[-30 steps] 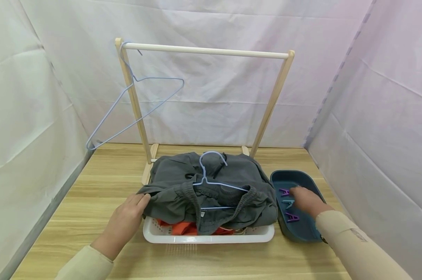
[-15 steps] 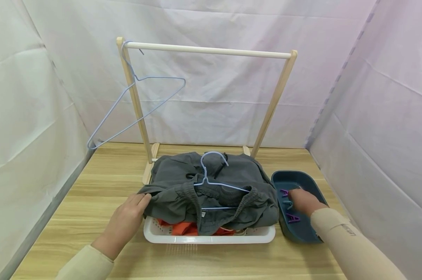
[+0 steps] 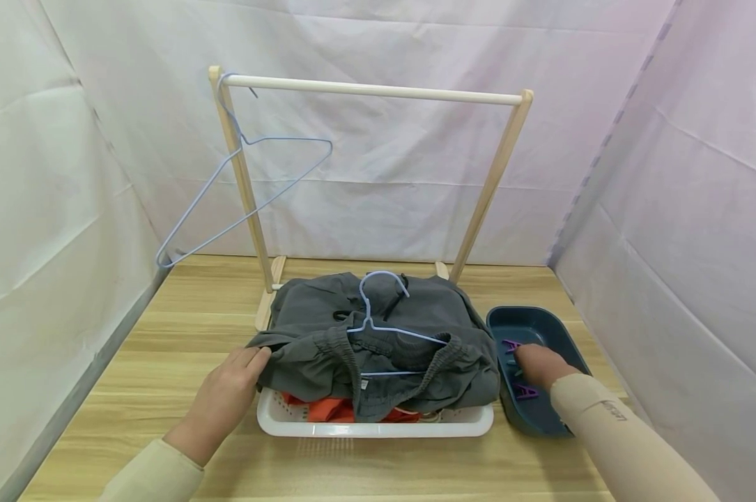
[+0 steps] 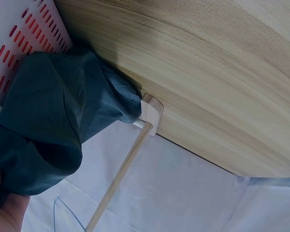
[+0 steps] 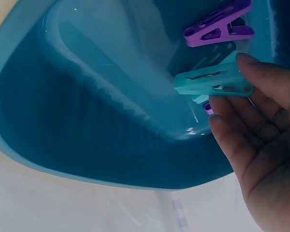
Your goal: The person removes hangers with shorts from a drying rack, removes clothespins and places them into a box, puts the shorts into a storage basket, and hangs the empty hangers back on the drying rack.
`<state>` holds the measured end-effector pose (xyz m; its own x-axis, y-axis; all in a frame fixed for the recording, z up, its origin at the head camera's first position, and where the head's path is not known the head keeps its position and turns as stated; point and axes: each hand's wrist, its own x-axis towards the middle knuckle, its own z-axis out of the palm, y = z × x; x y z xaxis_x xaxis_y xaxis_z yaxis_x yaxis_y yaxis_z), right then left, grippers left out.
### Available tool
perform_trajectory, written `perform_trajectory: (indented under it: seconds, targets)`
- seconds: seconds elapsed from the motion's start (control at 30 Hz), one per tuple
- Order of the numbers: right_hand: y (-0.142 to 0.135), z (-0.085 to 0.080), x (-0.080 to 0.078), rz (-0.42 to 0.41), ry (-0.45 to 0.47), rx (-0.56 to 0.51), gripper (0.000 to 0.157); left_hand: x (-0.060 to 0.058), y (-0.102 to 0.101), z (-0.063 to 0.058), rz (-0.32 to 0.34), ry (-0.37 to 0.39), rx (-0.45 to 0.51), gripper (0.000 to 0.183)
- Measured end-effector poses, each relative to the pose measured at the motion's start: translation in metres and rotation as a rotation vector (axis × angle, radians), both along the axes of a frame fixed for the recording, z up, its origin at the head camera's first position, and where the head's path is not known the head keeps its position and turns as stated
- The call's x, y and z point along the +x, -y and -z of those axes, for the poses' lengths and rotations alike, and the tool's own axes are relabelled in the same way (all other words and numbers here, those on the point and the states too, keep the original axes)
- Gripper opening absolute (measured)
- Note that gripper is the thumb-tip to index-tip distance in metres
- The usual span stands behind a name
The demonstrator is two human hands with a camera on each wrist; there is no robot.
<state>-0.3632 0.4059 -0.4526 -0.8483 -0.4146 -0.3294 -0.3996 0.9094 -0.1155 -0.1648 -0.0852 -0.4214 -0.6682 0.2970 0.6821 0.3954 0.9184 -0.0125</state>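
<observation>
My left hand (image 3: 224, 394) grips the left edge of a dark grey garment (image 3: 309, 362) with a gathered opening. In the left wrist view, thumb and finger pinch its cloth (image 4: 48, 106). A light blue wire hanger (image 3: 366, 307) sits inside the opening, hook pointing up. The garment lies over a white basket (image 3: 378, 429). My right hand (image 3: 543, 366) is inside a dark blue bin (image 3: 512, 415), pinching a teal clothespin (image 5: 208, 81) between thumb and fingers. A purple clothespin (image 5: 220, 30) lies beside it on the bin's floor.
Behind the basket stands a wooden rack with a white rail (image 3: 378, 90). Another light blue hanger (image 3: 246, 216) hangs at its left end. Orange cloth (image 3: 330, 410) shows under the garment in the basket. White fabric walls surround the wooden table (image 3: 277, 467).
My right hand has shifted slightly left and towards me within the bin and now covers much of the teal clothespin. The left hand and garment have stayed put.
</observation>
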Motion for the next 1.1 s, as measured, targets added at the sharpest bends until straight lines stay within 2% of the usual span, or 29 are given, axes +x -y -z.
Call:
perform_trajectory:
  seconds: [0.63,0.87,1.1]
  targets:
    - [0.0019,0.0034,0.0062,-0.015,-0.034,0.056,0.010,0.0003,-0.0001,0.0005,-0.007,0.008,-0.005,0.052]
    - [0.0023,0.0030,0.0079,-0.004,-0.027,0.057,0.009,0.0004,-0.0001,0.0003,-0.005,0.005,-0.008,0.053]
    - [0.0016,0.0052,0.0078,-0.028,-0.065,0.032,0.009,0.0012,-0.0002,-0.0003,-0.002,0.006,-0.015,0.053]
